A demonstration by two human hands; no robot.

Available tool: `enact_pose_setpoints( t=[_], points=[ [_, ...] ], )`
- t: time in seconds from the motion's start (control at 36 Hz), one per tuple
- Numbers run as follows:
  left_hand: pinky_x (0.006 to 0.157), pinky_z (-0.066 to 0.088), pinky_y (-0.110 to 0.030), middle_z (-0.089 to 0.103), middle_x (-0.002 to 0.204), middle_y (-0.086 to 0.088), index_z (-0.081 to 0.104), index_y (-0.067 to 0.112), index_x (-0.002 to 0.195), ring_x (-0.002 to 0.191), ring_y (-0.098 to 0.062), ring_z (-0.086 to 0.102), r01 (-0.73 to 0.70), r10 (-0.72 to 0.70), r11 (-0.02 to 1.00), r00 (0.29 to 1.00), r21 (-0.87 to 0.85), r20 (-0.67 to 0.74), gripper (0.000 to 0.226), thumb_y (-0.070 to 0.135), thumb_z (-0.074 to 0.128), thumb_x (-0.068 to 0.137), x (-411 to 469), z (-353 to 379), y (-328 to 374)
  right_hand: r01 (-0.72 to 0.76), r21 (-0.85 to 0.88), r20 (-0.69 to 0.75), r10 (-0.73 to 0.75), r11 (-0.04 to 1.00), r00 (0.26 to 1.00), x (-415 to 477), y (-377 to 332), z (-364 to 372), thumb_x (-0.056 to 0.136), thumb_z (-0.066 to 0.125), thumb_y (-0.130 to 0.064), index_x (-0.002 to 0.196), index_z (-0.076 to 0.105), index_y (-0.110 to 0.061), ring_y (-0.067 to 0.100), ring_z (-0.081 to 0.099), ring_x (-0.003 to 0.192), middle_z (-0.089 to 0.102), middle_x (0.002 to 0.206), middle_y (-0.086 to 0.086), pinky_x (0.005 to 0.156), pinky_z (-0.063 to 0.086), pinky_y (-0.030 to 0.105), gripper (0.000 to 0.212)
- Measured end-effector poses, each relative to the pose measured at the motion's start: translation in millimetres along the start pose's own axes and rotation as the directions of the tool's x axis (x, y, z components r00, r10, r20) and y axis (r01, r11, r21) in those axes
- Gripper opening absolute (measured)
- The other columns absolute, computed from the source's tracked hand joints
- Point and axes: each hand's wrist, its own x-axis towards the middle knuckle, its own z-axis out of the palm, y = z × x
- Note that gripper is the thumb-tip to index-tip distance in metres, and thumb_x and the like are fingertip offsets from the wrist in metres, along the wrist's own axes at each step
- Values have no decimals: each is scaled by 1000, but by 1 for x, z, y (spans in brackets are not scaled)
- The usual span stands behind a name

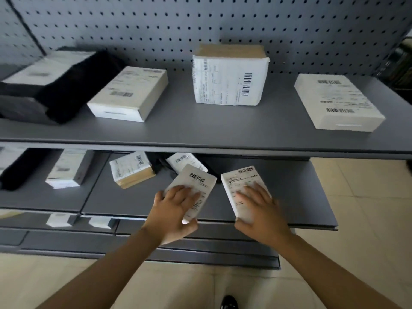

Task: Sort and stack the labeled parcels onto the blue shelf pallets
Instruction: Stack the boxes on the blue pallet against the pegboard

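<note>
A person's left hand point(176, 210) and right hand point(260, 210) each clasp a small labeled parcel, left parcel point(196, 186) and right parcel point(243, 186), fingers point(189, 192) spread over the tops, long axes pointing away toward the middle shelf point(301, 197) just beneath them.

Wall panel: a grey perforated metal pegboard point(200, 25) is seen.
Floor: beige glossy tiles point(365, 197) are laid below the pegboard.
Footwear: a black shoe tip point(228, 302) is seen on the tiles.
</note>
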Motion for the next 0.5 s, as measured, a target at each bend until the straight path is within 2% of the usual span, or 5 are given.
enact_pose_setpoints(
  t=[0.08, 0.17, 0.22, 0.36, 0.5],
  points=[
    [87, 46, -56, 57, 132, 2, 57, 27, 129, 126, -22, 39, 67, -67, 998, 997, 2, -26, 67, 59, 49, 71, -38, -18, -28, 69, -14, -8, -70, 997, 998, 5, -50, 1, 64, 32, -63, 145, 30, -36, 12, 0, 144, 17, 156, -13, 108, 21, 46, 86],
    [87, 45, -55, 57, 132, 2, 58, 27, 126, 125, -22, 40, 152, -152, 988, 986, -6, -68, 63, 56, 49, 71, -86, -35, -55, 185, -24, -65, -186, 982, 980, 7, -103, 7, 61, 49, -57, 129, 55, -29, 19, 30, 135, 47, 141, -5, 87, 45, 49, 74],
    [88, 44, -54, 57, 132, 2, 59, 27, 126, 125, -22, 41, 201, -201, 980, 975, -9, -96, 62, 55, 48, 72, -121, -47, -74, 259, -37, -95, -262, 965, 960, 7, -141, 12, 61, 52, -57, 123, 59, -26, 23, 39, 131, 52, 136, -2, 79, 48, 47, 70],
    [88, 44, -56, 57, 131, 0, 59, 27, 125, 124, -23, 43, 336, -334, 942, 928, -14, -165, 61, 54, 48, 72, -214, -72, -121, 420, -56, -120, -424, 906, 898, 7, -240, 28, 64, 53, -58, 124, 57, -25, 24, 40, 133, 50, 138, -1, 83, 48, 53, 69],
    [88, 44, -54, 55, 134, -2, 58, 25, 127, 126, -25, 42, 481, -468, 877, 859, 9, -207, 62, 55, 48, 74, -302, -103, -162, 539, -46, -144, -540, 841, 829, 10, -335, 39, 65, 52, -57, 126, 56, -25, 21, 32, 135, 48, 140, 0, 84, 47, 51, 69]
  ],
)
